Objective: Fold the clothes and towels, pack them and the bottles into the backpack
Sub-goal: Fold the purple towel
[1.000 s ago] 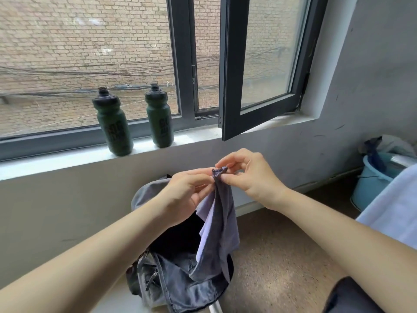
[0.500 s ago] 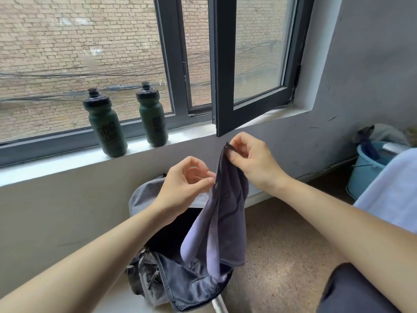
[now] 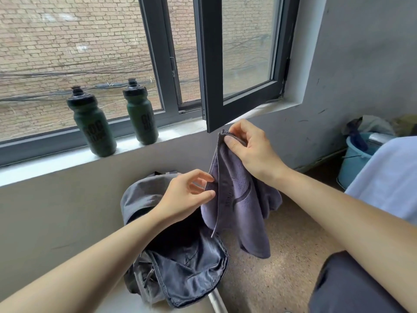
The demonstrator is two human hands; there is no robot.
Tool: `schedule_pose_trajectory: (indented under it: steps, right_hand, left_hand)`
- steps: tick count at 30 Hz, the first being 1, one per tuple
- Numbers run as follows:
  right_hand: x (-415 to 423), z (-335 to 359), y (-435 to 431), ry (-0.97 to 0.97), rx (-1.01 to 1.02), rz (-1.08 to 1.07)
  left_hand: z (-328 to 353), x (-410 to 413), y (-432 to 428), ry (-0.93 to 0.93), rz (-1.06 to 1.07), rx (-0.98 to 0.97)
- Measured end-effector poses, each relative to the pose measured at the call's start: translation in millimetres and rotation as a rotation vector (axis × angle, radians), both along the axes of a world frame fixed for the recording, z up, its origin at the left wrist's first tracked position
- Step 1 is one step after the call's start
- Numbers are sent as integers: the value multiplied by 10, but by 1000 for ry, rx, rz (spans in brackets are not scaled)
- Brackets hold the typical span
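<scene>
A purple-grey towel (image 3: 239, 199) hangs in the air above the open grey backpack (image 3: 180, 263). My right hand (image 3: 250, 147) pinches its top corner, held high near the window. Lower and to the left, my left hand (image 3: 187, 195) pinches the towel's left edge between thumb and fingers. The backpack stands on a light surface below, its mouth wide open and dark inside. Two dark green bottles with black caps stand upright on the window sill, one on the left (image 3: 92, 125) and one to its right (image 3: 140, 114).
An open window sash (image 3: 225, 64) juts into the room just above my right hand. A blue bucket (image 3: 356, 163) with cloths sits at the far right on the speckled floor. White fabric (image 3: 390, 175) and a dark garment (image 3: 347, 288) lie at the right edge.
My hands, which held the towel's top together, have parted: the right one rose and moved right with the corner, while the left slid down along the towel's left edge.
</scene>
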State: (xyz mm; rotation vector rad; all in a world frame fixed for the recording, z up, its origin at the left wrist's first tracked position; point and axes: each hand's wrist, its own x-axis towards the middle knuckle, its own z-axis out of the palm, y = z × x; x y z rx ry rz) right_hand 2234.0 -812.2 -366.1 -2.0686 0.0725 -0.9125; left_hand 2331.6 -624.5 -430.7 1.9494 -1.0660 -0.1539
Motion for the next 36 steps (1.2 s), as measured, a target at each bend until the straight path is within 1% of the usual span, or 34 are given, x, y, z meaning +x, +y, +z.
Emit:
schedule_pose_trajectory:
  steps: [4,9,13,17,20,22,24,27,30,32,34,36]
  right_hand:
    - [16,-16,-4,-23,-7,12]
    - [34,1,-7,-112,2,-32]
    - [14,42,-60,-201,-8,-124]
    - [6,60,-144,-256,24,-190]
    - [21,51,-204,-259,7,-210]
    - [28,30,-297,-246,4,-256]
    - [12,-9,-442,-234,33,-339]
    - [-20,-108,-668,-194,86,-445]
    - [-18,-263,-805,-88,118,-474]
    - [-9,-347,-836,-12,152,-485]
    - [1,-385,-835,39,202,-498]
    - [20,-419,-839,98,246,-506]
  left_hand:
    - [-136,36,-82,-84,-2,207]
    - [-341,98,-160,-227,-19,359]
    - [-438,207,-109,-360,-62,384]
    - [-521,286,-53,-378,-71,389]
    - [-513,274,-72,-408,-78,366]
    - [-433,330,-54,-371,-106,349]
    - [-323,427,10,-294,-90,296]
    - [-161,525,154,-99,-8,120]
    - [-58,591,240,119,70,-50]
    - [-25,636,274,230,108,-155]
    - [-3,660,290,282,146,-254]
    - [-3,689,292,279,187,-336]
